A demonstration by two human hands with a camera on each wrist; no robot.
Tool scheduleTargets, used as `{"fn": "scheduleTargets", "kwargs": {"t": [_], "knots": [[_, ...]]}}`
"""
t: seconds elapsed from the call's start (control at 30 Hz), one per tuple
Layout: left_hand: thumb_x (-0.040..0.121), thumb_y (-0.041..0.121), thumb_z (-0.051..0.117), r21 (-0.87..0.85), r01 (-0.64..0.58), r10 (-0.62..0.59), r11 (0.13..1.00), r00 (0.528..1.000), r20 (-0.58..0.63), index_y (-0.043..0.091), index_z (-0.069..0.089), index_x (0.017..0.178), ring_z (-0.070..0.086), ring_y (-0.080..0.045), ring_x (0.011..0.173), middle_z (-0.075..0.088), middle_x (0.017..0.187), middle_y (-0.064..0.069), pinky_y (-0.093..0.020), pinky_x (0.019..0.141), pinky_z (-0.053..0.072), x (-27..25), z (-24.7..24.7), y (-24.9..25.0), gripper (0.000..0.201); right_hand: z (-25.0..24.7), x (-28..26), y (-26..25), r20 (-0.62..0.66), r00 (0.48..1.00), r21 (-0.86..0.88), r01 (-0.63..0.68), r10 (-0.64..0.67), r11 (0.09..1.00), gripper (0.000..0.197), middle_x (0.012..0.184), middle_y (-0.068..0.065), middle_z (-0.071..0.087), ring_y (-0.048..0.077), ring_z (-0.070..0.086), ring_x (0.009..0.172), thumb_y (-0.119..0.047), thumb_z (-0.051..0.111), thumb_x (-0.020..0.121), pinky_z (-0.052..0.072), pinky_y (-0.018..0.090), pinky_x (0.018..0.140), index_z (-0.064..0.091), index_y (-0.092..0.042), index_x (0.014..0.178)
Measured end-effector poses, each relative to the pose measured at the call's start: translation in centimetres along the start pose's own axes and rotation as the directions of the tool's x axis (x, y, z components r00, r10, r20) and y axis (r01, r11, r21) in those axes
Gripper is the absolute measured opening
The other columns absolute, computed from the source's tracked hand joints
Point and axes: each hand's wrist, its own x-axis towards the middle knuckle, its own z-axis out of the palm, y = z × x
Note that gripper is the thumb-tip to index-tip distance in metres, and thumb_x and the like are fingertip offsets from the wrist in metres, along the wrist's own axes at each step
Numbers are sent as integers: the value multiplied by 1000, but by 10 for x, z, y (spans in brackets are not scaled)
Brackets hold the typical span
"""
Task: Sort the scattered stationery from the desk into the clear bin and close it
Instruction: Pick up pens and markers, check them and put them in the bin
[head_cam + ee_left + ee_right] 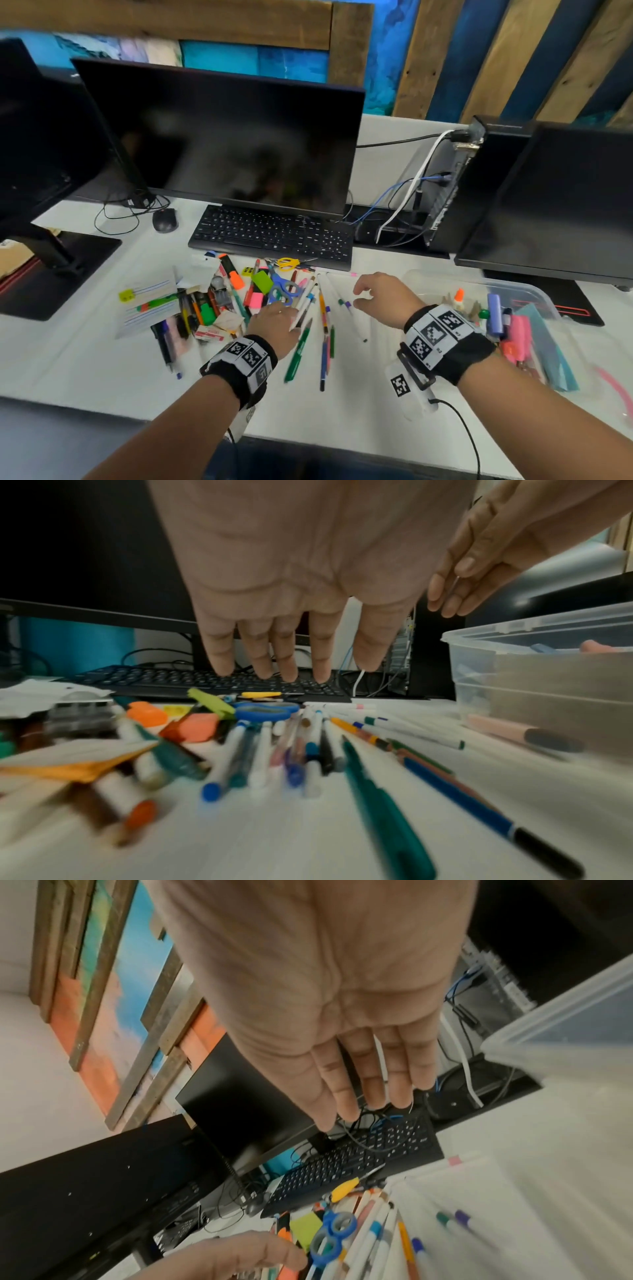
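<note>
Our left hand [274, 320] hangs palm down over the pile of pens [308, 308], fingers straight and spread in the left wrist view, gripping nothing; from the head view we cannot tell whether the fingertips touch the white pens under them. Our right hand [380, 298] floats over the bare part of the desk [102, 370] between the pile and the clear bin [534, 291], its fingers loosely bent and empty. Just beyond our left fingers lie the blue scissors [284, 289], then highlighters and yellow scissors [289, 263] against the black keyboard [270, 234]. A green pen [298, 353] and coloured pencils lie between our wrists. The bin stands open at our right, already holding a glue bottle and some pink and blue items; its lid is not on it. Dark monitors stand behind
</note>
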Motion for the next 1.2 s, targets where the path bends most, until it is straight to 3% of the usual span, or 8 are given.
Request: {"fn": "scheduleTargets", "kwargs": {"t": [0.27, 0.43, 0.6, 0.77, 0.93, 1.07, 1.2], "knots": [[94, 37, 46, -4, 70, -70, 998, 997, 12, 21, 41, 139, 31, -24, 137, 33, 147, -3, -37, 112, 29, 2, -1, -68, 47, 56, 40, -42, 103, 994, 48, -45, 40, 998, 28, 123, 10, 57, 26, 54, 113, -20, 56, 90, 42, 29, 92, 60, -11, 116], [95, 28, 48, -98, 25, -25, 995, 1000, 10, 14, 43, 138, 35, -24, 134, 39, 143, -8, -29, 111, 28, 3, 0, -92, 45, 86, 64, -64, 120, 992, 32, -47, 42, 998, 32, 125, 11, 59, 27, 53, 116, -18, 54, 90, 42, 30, 93, 58, -10, 121], [95, 28, 49, -120, 30, -39, 992, 996, -75, 16, 43, 137, 30, -24, 136, 35, 146, -6, -32, 113, 27, 11, -12, -115, 44, 102, 86, -86, 141, 989, -46, -29, 36, 999, 36, 120, 15, 59, 33, 55, 111, -11, 49, 88, 45, 33, 90, 53, -13, 123], [91, 32, 52, -95, 142, -159, 985, 967, -198, 15, 45, 134, 38, -27, 127, 44, 137, -8, -35, 109, 31, 21, -30, -145, 46, 114, 104, -92, 196, 978, -185, -29, 66, 982, 41, 133, 9, 51, 31, 46, 120, -20, 48, 90, 34, 33, 102, 48, -18, 130], [90, 37, 54, -163, 359, -389, 919, 893, -227, 13, 35, 140, 34, -31, 132, 37, 143, -12, -41, 109, 32, 21, -44, -181, 59, 127, 111, -91, 195, 974, -266, -59, 114, 962, 37, 137, 12, 44, 35, 38, 126, -20, 45, 92, 37, 38, 102, 50, -13, 128], [92, 45, 47, -231, 580, -612, 781, 785, -99, 13, 28, 143, 29, -33, 135, 30, 148, -15, -45, 109, 29, 21, -46, -208, 63, 129, 112, -93, 182, 977, -285, -57, 112, 957, 34, 133, 12, 45, 32, 41, 122, -15, 49, 90, 41, 38, 98, 48, -10, 124], [94, 25, 43, -288, 709, -750, 644, 660, -49, 4, 39, 132, 40, -37, 122, 41, 134, -22, -46, 104, 34, 20, -42, -228, 44, 130, 111, -93, 164, 980, -249, -72, 115, 966, 33, 129, 13, 48, 32, 43, 120, -12, 50, 89, 43, 39, 97, 45, -9, 122]]}}
